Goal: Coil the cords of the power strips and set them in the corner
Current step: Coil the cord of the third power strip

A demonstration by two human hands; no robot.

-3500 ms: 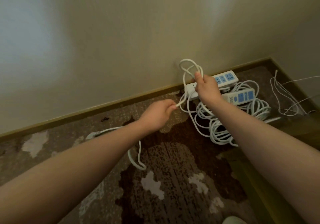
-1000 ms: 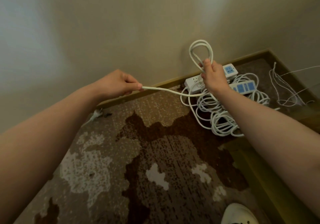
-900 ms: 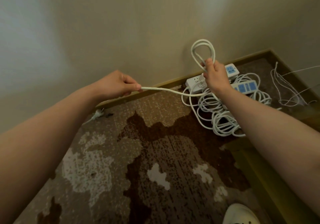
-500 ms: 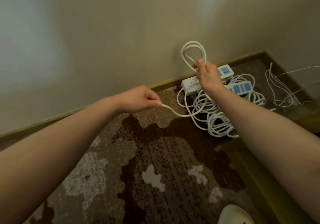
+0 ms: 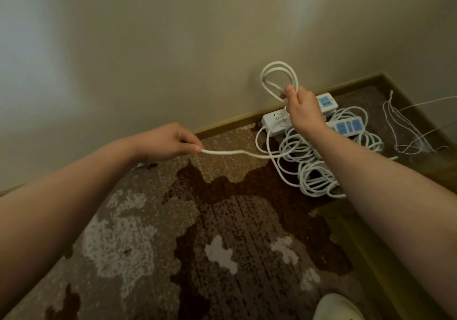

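Gripping white cord, both hands; plug apparently hidden.

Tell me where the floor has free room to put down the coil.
Bare carpet lies between the forearms, and along the baseboard left of the power strips. The corner is crowded: piled cords, thin wires.
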